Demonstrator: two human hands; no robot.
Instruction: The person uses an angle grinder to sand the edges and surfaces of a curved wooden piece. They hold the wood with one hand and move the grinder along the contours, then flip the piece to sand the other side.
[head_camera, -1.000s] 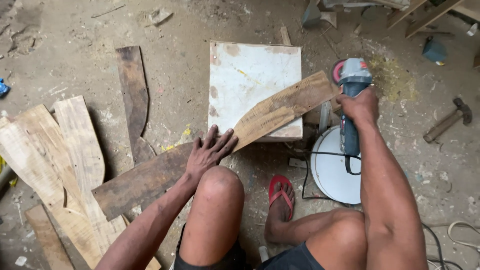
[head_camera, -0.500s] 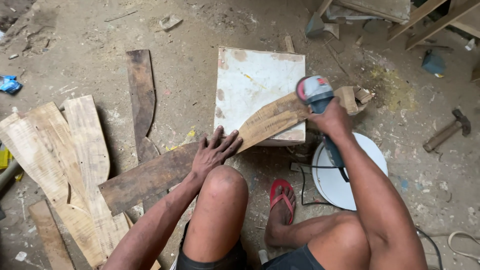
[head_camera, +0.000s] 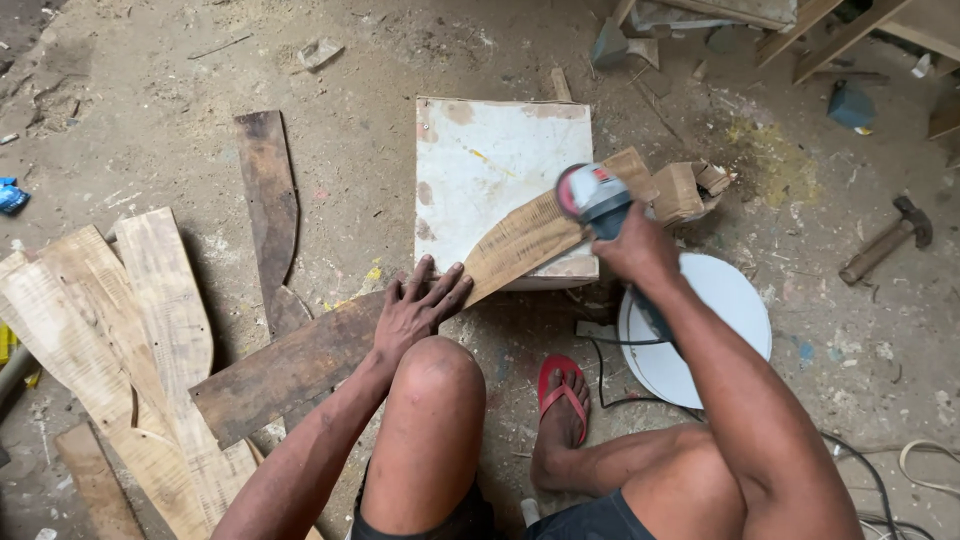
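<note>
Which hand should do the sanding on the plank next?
The right hand, probably. It already grips the angle grinder with its disc on the plank. The left hand lies flat on the plank, pinning it down on the white box.

A torn brown cardboard box (head_camera: 690, 188) lies crumpled on the dirt floor, just right of the white block. A small blue wrapper (head_camera: 9, 195) sits at the far left edge.

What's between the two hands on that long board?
In the head view, only the board's own surface lies between the left hand, pressed flat on it, and the right hand holding the grinder; that stretch crosses the white box.
</note>
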